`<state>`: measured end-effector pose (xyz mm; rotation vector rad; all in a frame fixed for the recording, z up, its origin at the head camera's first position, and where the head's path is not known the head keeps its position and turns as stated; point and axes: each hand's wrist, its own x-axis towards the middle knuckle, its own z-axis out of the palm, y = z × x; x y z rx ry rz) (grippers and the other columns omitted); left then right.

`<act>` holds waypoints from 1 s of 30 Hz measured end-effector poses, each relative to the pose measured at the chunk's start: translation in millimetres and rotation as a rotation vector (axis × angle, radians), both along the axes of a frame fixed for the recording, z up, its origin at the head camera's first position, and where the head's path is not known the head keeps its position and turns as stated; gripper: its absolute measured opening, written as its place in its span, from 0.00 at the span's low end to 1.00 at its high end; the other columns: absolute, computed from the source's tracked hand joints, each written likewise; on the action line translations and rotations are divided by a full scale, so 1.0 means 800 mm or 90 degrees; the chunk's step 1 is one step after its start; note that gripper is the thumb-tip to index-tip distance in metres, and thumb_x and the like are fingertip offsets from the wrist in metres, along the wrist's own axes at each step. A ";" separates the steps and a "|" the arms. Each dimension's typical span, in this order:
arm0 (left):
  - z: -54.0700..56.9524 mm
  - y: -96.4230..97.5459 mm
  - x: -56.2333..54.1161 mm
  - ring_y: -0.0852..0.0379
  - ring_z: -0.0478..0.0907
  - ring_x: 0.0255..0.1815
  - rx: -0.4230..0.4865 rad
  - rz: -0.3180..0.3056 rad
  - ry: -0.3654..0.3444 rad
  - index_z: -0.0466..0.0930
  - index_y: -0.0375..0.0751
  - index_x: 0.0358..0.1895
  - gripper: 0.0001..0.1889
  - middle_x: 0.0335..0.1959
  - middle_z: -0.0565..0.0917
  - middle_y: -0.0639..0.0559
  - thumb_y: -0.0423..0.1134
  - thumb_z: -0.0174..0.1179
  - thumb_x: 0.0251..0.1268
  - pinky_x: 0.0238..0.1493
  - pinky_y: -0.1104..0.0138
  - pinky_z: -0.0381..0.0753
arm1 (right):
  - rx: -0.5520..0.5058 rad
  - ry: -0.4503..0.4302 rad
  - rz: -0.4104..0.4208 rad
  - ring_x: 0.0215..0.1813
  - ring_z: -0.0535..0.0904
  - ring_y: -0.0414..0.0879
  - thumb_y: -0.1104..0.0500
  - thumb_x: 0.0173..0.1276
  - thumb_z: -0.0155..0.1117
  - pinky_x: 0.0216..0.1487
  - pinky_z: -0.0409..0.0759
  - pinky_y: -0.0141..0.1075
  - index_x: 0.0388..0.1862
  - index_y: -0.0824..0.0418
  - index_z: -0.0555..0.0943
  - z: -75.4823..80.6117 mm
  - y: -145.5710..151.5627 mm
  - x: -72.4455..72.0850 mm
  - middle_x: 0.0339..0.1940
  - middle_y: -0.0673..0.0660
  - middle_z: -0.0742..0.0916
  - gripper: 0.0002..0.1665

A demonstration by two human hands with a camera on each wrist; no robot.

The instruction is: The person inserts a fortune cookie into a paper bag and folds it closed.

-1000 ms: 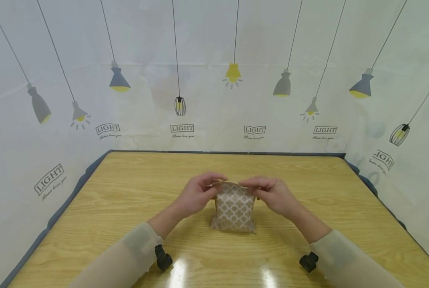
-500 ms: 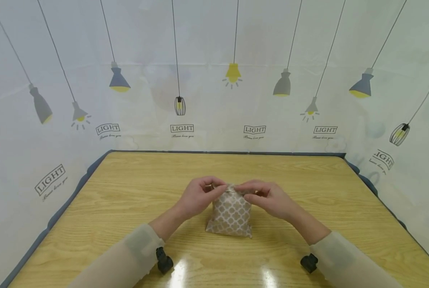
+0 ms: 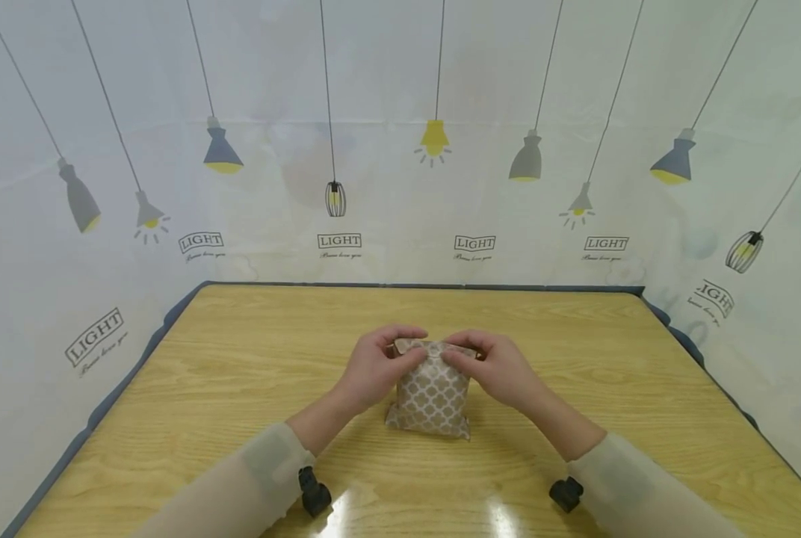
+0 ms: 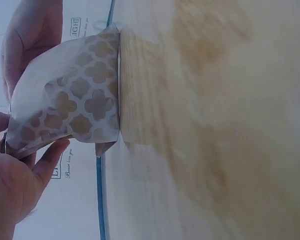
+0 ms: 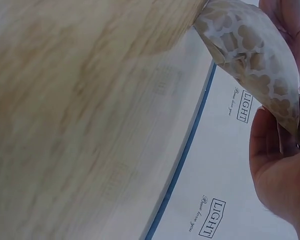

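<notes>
A small beige paper bag (image 3: 433, 396) with a white lattice pattern stands upright on the wooden table, its sides bulging. Its top edge is pinched at the left corner by my left hand (image 3: 376, 366), thumb in front and fingers behind. At the right corner, my right hand (image 3: 501, 366) pinches the same edge in the same way. From the left wrist view, the bag (image 4: 80, 95) rests with its flat base on the table. In the right wrist view the bag (image 5: 255, 55) narrows toward the edge between thumb and fingers. What is inside the bag is hidden.
The wooden table (image 3: 252, 351) extends on all sides of the bag. A pale wall covering (image 3: 387, 202) printed with hanging lamps closes off the back and both sides. Black wrist cameras sit at both sleeves, such as the left camera (image 3: 314, 493).
Both hands have stayed at the bag's top. Its upper edge has been folded over toward me, and the thumbs have come closer together across the front. The bag has shifted slightly left.
</notes>
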<state>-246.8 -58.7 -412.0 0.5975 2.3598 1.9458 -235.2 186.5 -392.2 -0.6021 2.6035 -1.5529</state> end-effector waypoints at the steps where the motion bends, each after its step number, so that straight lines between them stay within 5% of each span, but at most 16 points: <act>1: 0.000 0.000 0.000 0.59 0.72 0.27 0.000 -0.002 -0.002 0.90 0.45 0.59 0.12 0.53 0.88 0.44 0.39 0.69 0.78 0.28 0.72 0.75 | 0.001 -0.006 -0.005 0.37 0.82 0.44 0.51 0.82 0.69 0.35 0.84 0.37 0.59 0.58 0.90 0.000 -0.001 0.000 0.48 0.58 0.93 0.16; 10: 0.002 0.000 0.004 0.61 0.86 0.43 0.019 -0.013 -0.008 0.91 0.39 0.52 0.07 0.53 0.90 0.41 0.34 0.68 0.78 0.42 0.71 0.87 | -0.009 0.003 -0.014 0.47 0.88 0.45 0.54 0.80 0.72 0.43 0.88 0.32 0.56 0.58 0.91 0.001 -0.006 -0.001 0.51 0.58 0.94 0.13; 20: -0.002 -0.002 -0.001 0.63 0.86 0.44 0.019 -0.010 -0.024 0.93 0.40 0.50 0.07 0.51 0.92 0.45 0.36 0.71 0.76 0.43 0.71 0.86 | 0.037 0.051 -0.035 0.33 0.81 0.40 0.59 0.79 0.72 0.35 0.85 0.32 0.52 0.57 0.94 -0.001 0.000 -0.002 0.44 0.56 0.95 0.09; 30: -0.003 -0.016 -0.003 0.59 0.89 0.38 -0.012 -0.014 -0.061 0.93 0.38 0.48 0.06 0.45 0.94 0.44 0.34 0.71 0.75 0.43 0.59 0.95 | 0.073 0.057 -0.057 0.23 0.73 0.37 0.61 0.75 0.75 0.26 0.75 0.30 0.45 0.56 0.96 -0.002 0.008 -0.007 0.42 0.56 0.96 0.05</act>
